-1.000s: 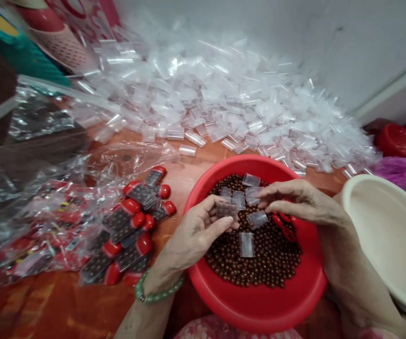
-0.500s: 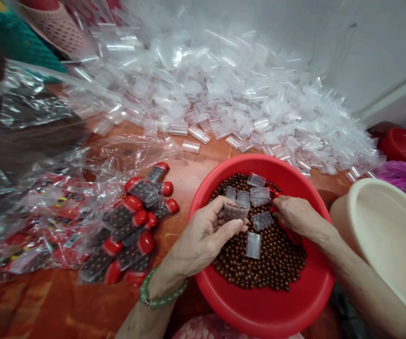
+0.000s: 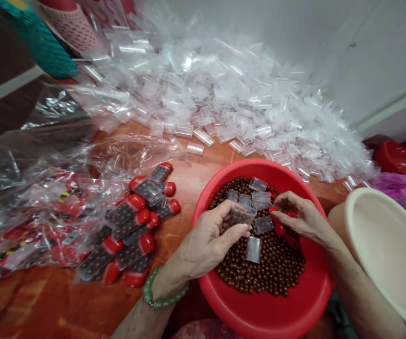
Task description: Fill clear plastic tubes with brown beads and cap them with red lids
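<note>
My left hand (image 3: 206, 240) pinches a clear plastic case (image 3: 241, 215) between thumb and fingers, with dark round shapes showing through it. It hovers over a red basin (image 3: 266, 318) that holds many shiny brown balls (image 3: 262, 275). Several empty-looking clear cases (image 3: 254, 249) lie on top of the balls. My right hand (image 3: 303, 219) is over the basin's right side, thumb and fingertips closed on a small red piece (image 3: 273, 210). More red pieces (image 3: 292, 238) lie below that hand, partly hidden by it.
Filled cases with red caps (image 3: 128, 221) lie left of the basin, beside clear bags (image 3: 58, 212) of red items. A large heap of clear plastic cases (image 3: 224, 94) spreads along the wall. A cream tub (image 3: 351, 226) and a purple bag (image 3: 396, 186) stand at the right.
My right hand has lifted from the red pieces and turned, its fingertips now at a small red piece. My left hand has tilted the case slightly. The view has shifted a little.
</note>
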Tool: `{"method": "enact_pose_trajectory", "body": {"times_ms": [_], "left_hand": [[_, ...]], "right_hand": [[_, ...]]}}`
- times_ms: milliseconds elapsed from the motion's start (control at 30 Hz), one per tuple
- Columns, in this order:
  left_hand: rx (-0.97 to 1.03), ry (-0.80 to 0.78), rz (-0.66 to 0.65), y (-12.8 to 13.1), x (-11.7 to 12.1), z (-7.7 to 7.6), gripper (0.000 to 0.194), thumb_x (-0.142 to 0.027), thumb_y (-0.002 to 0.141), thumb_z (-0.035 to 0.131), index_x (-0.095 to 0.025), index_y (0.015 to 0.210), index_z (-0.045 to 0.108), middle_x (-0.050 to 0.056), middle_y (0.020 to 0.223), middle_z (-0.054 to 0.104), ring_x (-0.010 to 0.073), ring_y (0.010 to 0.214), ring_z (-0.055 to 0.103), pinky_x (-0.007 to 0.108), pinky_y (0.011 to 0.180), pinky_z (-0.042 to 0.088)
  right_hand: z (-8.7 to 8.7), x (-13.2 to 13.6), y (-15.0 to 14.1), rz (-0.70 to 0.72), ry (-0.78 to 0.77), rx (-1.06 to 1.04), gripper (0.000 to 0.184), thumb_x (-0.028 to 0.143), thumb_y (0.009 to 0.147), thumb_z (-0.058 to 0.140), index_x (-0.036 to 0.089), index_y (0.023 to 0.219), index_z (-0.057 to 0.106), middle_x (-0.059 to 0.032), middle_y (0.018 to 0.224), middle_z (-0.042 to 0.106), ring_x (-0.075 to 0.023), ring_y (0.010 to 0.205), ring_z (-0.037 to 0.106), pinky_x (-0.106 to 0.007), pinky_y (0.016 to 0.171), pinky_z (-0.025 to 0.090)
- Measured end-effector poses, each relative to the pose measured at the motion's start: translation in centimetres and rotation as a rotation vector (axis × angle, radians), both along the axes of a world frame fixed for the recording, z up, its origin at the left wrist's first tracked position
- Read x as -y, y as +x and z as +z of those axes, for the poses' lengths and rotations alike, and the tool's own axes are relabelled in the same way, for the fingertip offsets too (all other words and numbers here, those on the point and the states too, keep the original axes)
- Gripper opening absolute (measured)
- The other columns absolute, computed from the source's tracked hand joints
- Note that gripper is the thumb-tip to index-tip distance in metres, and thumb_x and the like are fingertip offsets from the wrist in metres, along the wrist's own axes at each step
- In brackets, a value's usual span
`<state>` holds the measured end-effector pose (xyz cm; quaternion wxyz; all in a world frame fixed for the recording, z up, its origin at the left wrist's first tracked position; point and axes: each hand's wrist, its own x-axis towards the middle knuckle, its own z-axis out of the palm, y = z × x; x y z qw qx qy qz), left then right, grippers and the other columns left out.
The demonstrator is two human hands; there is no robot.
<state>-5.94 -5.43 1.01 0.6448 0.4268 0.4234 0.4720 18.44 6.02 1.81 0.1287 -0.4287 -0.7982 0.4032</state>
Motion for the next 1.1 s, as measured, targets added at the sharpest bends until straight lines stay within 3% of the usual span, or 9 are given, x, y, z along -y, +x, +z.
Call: {"method": "enact_pose_trajectory", "body": {"times_ms": [100, 233, 367, 600, 867, 1100], "left_hand": [[-0.058, 0.007, -0.039, -0.1, 0.0, 0.0, 0.021, -0.037, 0.094, 0.056, -0.018, 0.104, 0.058, 0.004, 0.093, 0.068, 0.0176, 0.087, 0.064, 0.031, 0.081, 0.05], [-0.119, 0.022, -0.067, -0.1, 0.0, 0.1, 0.02, -0.037, 0.094, 0.055, -0.018, 0.102, 0.058, 0.005, 0.096, 0.068, 0.0187, 0.089, 0.063, 0.032, 0.08, 0.05], [-0.106, 0.037, -0.059, 0.0, 0.0, 0.4, 0.017, -0.033, 0.095, 0.054, -0.018, 0.099, 0.059, 0.004, 0.095, 0.067, 0.0174, 0.087, 0.063, 0.03, 0.078, 0.05], [-0.014, 0.025, 0.01, 0.0, 0.1, 0.1, 0.021, -0.036, 0.093, 0.056, -0.018, 0.104, 0.058, 0.006, 0.101, 0.067, 0.0211, 0.094, 0.067, 0.033, 0.082, 0.05], [0.035, 0.025, 0.016, -0.1, 0.1, 0.0, 0.022, -0.038, 0.093, 0.057, -0.018, 0.1, 0.058, 0.006, 0.1, 0.065, 0.0221, 0.097, 0.066, 0.035, 0.084, 0.049], [0.008, -0.001, -0.019, 0.0, 0.2, 0.0, 0.023, -0.038, 0.093, 0.057, -0.017, 0.103, 0.058, 0.006, 0.098, 0.065, 0.0198, 0.09, 0.064, 0.034, 0.081, 0.049]], "right_hand": [[0.7, 0.2, -1.0, -0.142, -0.148, -0.249, 0.031, 0.039, 0.084, 0.072, 0.021, 0.107, 0.063, -0.0029, 0.091, 0.069, -0.0149, 0.078, 0.064, -0.026, 0.069, 0.052], [1.3, 0.3, -2.3, -0.137, -0.28, -0.357, 0.027, 0.04, 0.086, 0.071, 0.023, 0.107, 0.069, -0.0044, 0.1, 0.071, -0.0156, 0.085, 0.066, -0.027, 0.076, 0.054], [1.4, 0.4, -3.5, -0.082, -0.242, -0.411, 0.023, 0.037, 0.087, 0.07, 0.025, 0.106, 0.073, -0.0036, 0.104, 0.07, -0.0168, 0.095, 0.065, -0.028, 0.086, 0.052], [0.6, 1.3, -4.1, -0.259, -0.271, -0.61, 0.019, 0.034, 0.086, 0.072, 0.03, 0.105, 0.071, 0.0001, 0.094, 0.07, -0.0123, 0.081, 0.066, -0.023, 0.074, 0.054], [0.7, 0.8, -3.2, -0.172, -0.159, -0.561, 0.018, 0.026, 0.075, 0.082, 0.027, 0.091, 0.074, -0.0004, 0.087, 0.069, -0.0144, 0.082, 0.065, -0.023, 0.073, 0.055], [-0.2, 1.7, -4.6, -0.285, -0.158, -0.704, 0.018, 0.02, 0.074, 0.082, 0.026, 0.088, 0.072, 0.0003, 0.094, 0.069, -0.0127, 0.085, 0.067, -0.023, 0.076, 0.057]]}}
